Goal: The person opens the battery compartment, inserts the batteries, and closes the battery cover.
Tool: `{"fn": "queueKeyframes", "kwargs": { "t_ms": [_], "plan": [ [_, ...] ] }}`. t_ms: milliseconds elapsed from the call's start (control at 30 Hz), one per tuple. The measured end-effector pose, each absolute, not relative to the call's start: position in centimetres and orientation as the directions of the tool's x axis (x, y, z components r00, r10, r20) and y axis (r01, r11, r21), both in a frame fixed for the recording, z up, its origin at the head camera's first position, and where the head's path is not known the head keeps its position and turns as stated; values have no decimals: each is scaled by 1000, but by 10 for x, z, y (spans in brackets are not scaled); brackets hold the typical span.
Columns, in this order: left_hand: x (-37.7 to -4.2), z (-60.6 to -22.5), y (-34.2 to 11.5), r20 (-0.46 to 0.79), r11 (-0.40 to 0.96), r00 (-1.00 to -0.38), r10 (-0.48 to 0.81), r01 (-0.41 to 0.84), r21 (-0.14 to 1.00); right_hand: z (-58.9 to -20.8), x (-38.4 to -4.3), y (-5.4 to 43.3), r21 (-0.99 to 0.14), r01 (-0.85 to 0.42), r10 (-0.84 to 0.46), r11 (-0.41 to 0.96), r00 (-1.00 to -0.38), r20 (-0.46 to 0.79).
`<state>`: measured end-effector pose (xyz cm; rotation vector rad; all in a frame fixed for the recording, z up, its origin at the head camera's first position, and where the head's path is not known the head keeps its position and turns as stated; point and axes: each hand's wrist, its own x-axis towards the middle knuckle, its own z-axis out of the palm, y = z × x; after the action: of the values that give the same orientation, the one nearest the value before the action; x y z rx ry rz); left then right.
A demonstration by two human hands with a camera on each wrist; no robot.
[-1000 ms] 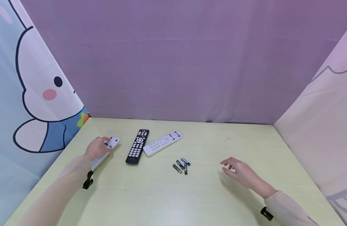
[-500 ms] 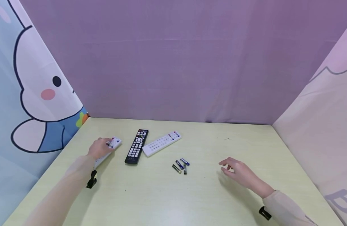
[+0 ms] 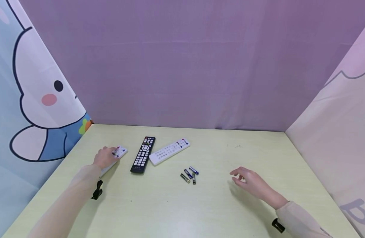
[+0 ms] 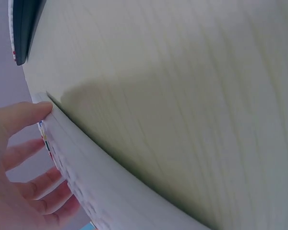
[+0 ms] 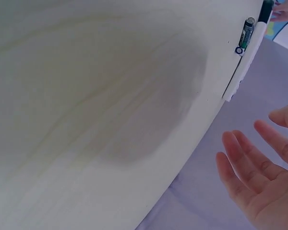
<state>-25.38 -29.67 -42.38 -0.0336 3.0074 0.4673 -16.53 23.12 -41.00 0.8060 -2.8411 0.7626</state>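
At eight o'clock the left grip [image 3: 105, 158] pinches a white remote [image 3: 120, 151], likely light, stiff, best held by its long edges; right grip [image 3: 251, 183], at four, empty.

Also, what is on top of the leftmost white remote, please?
The left hand lies over the white remote, holding it. In the head view, buttons show at its far end; the hand covers its middle.

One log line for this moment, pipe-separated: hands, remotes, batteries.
left hand: grips white rectangular remote | right hand: empty, over pale wood-grain table | long black remote: beside second white remote | four small cylindrical batteries: on table
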Motion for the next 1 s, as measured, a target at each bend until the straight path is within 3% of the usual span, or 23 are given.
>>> {"fn": "queueKeyframes", "kwargs": {
  "t_ms": [267,433,767,1000],
  "plan": [
    [-253,-425,-298,-117,952,-993,-15,-50,302,-411,-165,231,-440,-510,-470,739,-858,205],
    [-256,-426,-296,-49,950,-999,-19,-33,312,-410,-166,231,-441,-508,-469,740,-860,203],
    [-257,-412,-267,154,907,-987,50,109,406,-411,-165,230,-440,-515,-471,735,-856,215],
    [-260,-412,-253,140,843,-981,133,187,504,-412,-166,231,-438,-517,-474,736,-855,213]
  ]
}}
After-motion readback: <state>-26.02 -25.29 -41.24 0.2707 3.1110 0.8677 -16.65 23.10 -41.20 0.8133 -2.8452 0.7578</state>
